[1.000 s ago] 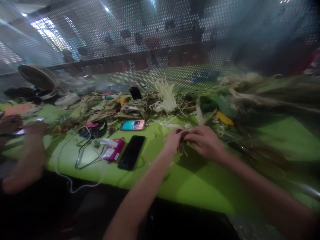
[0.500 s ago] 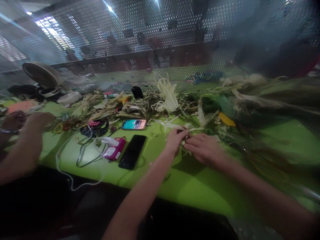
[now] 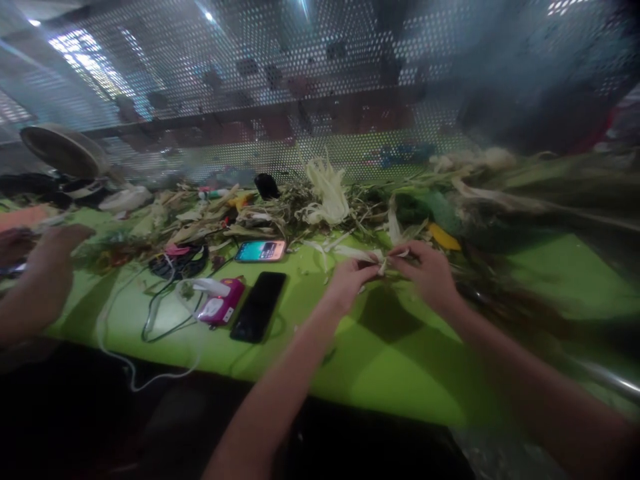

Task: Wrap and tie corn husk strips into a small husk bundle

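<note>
Over the green tabletop [image 3: 320,333], my left hand [image 3: 350,280] pinches a pale strip of corn husk [image 3: 381,261] between thumb and fingers. From the other side, my right hand [image 3: 425,267] has its thumb and forefinger closed on the same husk piece, near a small bunched part. Fine detail at the fingertips is blurred. Just behind my hands lie loose husk scraps [image 3: 327,248]. Farther back stands a fanned bundle of pale husk [image 3: 326,193].
Left of my arms are a black phone [image 3: 259,307], a lit phone [image 3: 261,251] and a pink power adapter [image 3: 221,303] with cables. A co-worker's arm [image 3: 40,280] reaches in at far left. Dried husks [image 3: 200,220] line the back, before a perforated screen [image 3: 350,80].
My right hand has lifted and turned, moving from a lower, flatter pose to a fingertip pinch. The husk between my hands shows more clearly. The whole view has shifted slightly.
</note>
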{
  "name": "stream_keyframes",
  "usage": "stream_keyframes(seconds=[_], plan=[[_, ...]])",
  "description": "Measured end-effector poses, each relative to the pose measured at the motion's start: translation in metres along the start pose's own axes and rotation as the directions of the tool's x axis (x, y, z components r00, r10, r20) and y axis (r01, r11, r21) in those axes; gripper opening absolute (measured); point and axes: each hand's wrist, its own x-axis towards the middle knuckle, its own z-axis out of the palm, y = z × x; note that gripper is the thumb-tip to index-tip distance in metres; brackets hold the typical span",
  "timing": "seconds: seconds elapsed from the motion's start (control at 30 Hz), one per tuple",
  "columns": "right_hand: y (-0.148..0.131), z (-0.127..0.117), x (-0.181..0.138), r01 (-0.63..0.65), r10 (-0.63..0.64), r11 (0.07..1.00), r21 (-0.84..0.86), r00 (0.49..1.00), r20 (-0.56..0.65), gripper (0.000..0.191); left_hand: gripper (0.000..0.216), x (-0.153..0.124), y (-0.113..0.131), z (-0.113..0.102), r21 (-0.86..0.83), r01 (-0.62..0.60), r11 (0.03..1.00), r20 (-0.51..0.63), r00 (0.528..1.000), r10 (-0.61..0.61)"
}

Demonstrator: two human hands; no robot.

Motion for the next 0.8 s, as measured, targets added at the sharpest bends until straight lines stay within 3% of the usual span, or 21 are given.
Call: stream_keyframes(seconds=[0.13, 0.33, 0.43, 0.53, 0.67, 0.8], plan=[[0.002, 0.003, -0.001, -0.121, 0.118, 0.989, 0.088, 0.992, 0.039, 0.013, 0.025, -0.002, 0.002, 0.002, -0.041, 0.023, 0.999, -0.03, 0.999, -0.024], [0.001, 0.003, 0.001, -0.226, 0.212, 0.962, 0.155, 0.972, 0.103, 0.02, 0.023, 0.001, -0.002, -0.001, 0.068, -0.019, 0.997, -0.055, 0.998, 0.023], [0.003, 0.002, 0.003, -0.315, 0.281, 0.933, 0.174, 0.94, 0.194, 0.04, 0.02, 0.003, -0.004, -0.006, 0.087, -0.039, 0.995, -0.138, 0.989, 0.051], [0.005, 0.002, 0.003, -0.308, 0.263, 0.938, 0.156, 0.93, 0.257, 0.059, 0.017, 0.006, -0.005, -0.011, 0.136, -0.067, 0.988, -0.198, 0.976, 0.093], [-0.001, 0.001, -0.001, -0.193, 0.145, 0.965, 0.178, 0.957, 0.253, 0.04, 0.012, 0.006, -0.005, -0.012, 0.266, -0.096, 0.959, -0.217, 0.963, 0.157], [-0.009, -0.001, -0.003, -0.193, 0.146, 0.953, 0.233, 0.968, 0.203, 0.029, 0.009, 0.004, -0.003, -0.008, 0.364, -0.055, 0.93, -0.192, 0.972, 0.133]])
